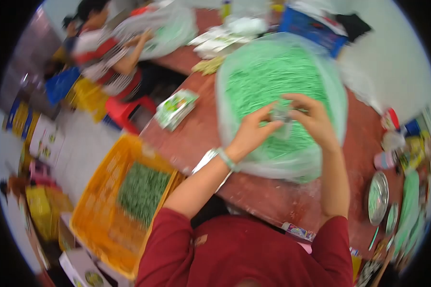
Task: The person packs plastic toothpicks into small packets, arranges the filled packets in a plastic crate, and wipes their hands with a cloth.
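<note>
Both my hands meet over a large clear plastic bag full of thin green strands on the red table. Between my fingertips is a small clear plastic packet, blurred, its contents hard to make out. My left hand, with a light green bangle at the wrist, pinches the packet's left side. On its right side, my right hand grips it with bent fingers. A stack of printed packets lies on the table to the left of the bag.
An orange crate holding dark green pieces stands at lower left. A co-worker sits at upper left, handling another plastic bag. A blue basket is behind the bag. Metal bowls lie at right.
</note>
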### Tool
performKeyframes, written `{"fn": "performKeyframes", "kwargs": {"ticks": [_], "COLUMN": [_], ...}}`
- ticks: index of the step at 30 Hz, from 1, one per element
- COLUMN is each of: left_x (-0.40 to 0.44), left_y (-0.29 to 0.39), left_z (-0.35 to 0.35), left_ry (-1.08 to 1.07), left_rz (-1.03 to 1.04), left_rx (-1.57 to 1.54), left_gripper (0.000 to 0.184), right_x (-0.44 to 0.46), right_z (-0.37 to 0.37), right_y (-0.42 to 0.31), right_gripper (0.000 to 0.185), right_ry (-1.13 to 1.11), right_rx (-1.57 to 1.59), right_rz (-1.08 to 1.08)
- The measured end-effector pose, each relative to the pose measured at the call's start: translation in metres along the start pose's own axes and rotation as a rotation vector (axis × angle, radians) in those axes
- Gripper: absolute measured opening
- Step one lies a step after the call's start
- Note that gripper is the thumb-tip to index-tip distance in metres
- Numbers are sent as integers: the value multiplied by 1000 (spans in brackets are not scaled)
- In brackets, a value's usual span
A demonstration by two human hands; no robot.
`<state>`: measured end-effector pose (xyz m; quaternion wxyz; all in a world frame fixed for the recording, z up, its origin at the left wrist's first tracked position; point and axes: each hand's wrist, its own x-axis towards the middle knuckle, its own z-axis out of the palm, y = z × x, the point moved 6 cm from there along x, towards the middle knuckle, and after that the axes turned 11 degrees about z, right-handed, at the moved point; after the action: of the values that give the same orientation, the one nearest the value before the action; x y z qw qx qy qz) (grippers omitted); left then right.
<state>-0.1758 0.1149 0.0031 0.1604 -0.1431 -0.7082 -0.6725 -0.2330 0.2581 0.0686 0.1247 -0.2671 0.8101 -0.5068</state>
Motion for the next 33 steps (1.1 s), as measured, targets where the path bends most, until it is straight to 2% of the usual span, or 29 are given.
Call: {"fn": "performKeyframes", "kwargs": {"ticks": [2, 4, 7, 10, 11, 12, 13, 15, 16, 17, 20, 23, 26, 29, 32, 33], "left_x": [-5, -21, -63, -116, -138, -165, -196, -268, -308, -362, -461, -521, -541, -561, -585, -589], "left_y": [25, 33, 56, 70, 70, 67, 59, 50, 46, 29, 15, -17, -47, -79, -109, -115], "left_z": [-20, -37, -84, -162, -197, -236, -279, -360, -395, -433, -474, -484, -478, -480, -491, -490], "left_ry": [-6, -126, -157, -24, 32, 116, 165, 260, 346, 493, 756, 760, 754, 710, 636, 649], "left_rz": [230, 211, 124, 117, 58, -92, -160, -451, -623, -641, -672, -584, -699, -719, -1075, -1133], "left_rx": [78, 75, 264, 449, 493, 521, 661, 970, 1025, 1031, 1375, 1633, 1649, 1617, 1462, 1372], "left_gripper": [46, 32, 23, 24, 22, 20, 20, 20, 16, 14, 13, 9, 7, 6, 13, 18], "right_x": [-4, -9, -14, -12, -8, -3, 1, 12, 17, 22, 31, 36, 37, 37, 34, 33], "right_z": [17, 45, 84, 108, 109, 108, 105, 93, 86, 79, 68, 59, 54, 50, 47, 46], "right_y": [-9, -27, -34, -28, -22, -16, -10, 4, 12, 20, 37, 53, 59, 55, 52, 51], "right_gripper": [38, 38, 40, 40, 40, 39, 38, 36, 35, 34, 33, 32, 32, 32, 33, 33], "right_ry": [-123, -168, -324, -380, -362, -341, -327, -295, -269, -242, -175, -140, -93, -54, -40, -30], "right_rx": [42, 69, 52, -9, -22, -36, -22, 4, -28, -61, -135, -168, -191, -236, -290, -311], "right_rz": [-15, -79, 9, 28, 26, 27, 40, 69, 75, 79, 101, 157, 202, 215, 234, 242]}}
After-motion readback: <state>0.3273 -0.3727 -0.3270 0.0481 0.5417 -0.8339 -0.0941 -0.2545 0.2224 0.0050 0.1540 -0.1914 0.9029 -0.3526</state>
